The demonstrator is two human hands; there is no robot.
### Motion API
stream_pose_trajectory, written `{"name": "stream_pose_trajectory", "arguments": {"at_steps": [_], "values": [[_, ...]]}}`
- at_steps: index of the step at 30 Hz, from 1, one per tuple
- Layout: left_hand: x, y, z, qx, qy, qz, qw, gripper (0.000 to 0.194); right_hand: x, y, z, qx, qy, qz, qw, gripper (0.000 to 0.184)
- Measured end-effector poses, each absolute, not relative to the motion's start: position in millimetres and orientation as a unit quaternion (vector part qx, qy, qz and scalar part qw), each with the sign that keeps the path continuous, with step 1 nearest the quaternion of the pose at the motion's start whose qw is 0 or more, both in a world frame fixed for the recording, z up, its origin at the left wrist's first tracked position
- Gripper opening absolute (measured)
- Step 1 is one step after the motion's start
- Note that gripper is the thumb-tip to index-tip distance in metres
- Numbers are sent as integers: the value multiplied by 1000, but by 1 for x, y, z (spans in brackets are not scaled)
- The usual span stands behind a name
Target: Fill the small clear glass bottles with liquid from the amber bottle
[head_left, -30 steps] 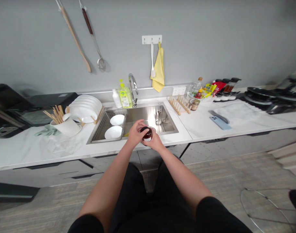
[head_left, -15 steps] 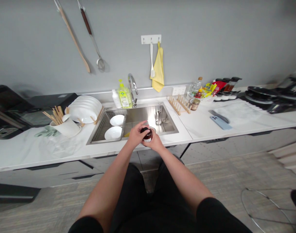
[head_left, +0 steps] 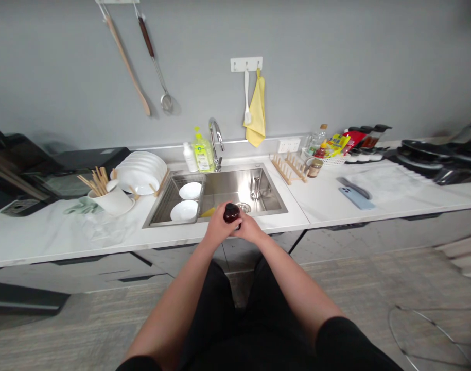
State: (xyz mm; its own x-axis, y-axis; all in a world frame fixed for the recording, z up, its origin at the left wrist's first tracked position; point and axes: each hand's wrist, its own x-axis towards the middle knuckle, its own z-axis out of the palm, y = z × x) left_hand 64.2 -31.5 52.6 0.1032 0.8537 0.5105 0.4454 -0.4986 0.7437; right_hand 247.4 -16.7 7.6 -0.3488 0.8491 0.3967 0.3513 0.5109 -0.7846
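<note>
Both of my hands hold a small dark brown bottle (head_left: 231, 213) in front of the sink's near edge, its dark cap facing up. My left hand (head_left: 217, 225) wraps round its left side, the thumb lying across the front. Closed about the lower right side is my right hand (head_left: 248, 227). My palms hide much of the bottle's lower part. Just beyond it lies the steel sink (head_left: 235, 188), with a drain (head_left: 243, 207) near my right fingers. Two white bowls (head_left: 184, 211) sit in the wire basket (head_left: 164, 198) at the sink's left.
Left of the sink stand white plates (head_left: 133, 178) in a rack and a holder (head_left: 114, 201) of chopsticks. A soap bottle (head_left: 203, 152) stands by the faucet (head_left: 215, 136). On the right are a wooden rack (head_left: 289, 169), a jar (head_left: 314, 167) and a blue phone (head_left: 355, 198).
The view has shifted slightly, so the counter appears further right. My left thumb has come down from the cap to the bottle's front, and the cap now shows clearly.
</note>
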Motion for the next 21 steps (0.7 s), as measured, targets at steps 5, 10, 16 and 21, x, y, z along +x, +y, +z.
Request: {"name": "stream_pose_trajectory", "arguments": {"at_steps": [5,10,16,21], "values": [[12,-52,56,697,513,478,153,67,243,-13,3,-378,-833,213,342,108],[-76,-74,65,636,619,458,51,64,245,-10,-5,-384,-822,222,357,96],[-178,-92,81,513,766,383,-56,90,246,-11,-5,-395,-824,208,349,80],[-239,-84,96,465,837,271,-103,80,244,-13,-3,-394,-820,208,360,75]]}}
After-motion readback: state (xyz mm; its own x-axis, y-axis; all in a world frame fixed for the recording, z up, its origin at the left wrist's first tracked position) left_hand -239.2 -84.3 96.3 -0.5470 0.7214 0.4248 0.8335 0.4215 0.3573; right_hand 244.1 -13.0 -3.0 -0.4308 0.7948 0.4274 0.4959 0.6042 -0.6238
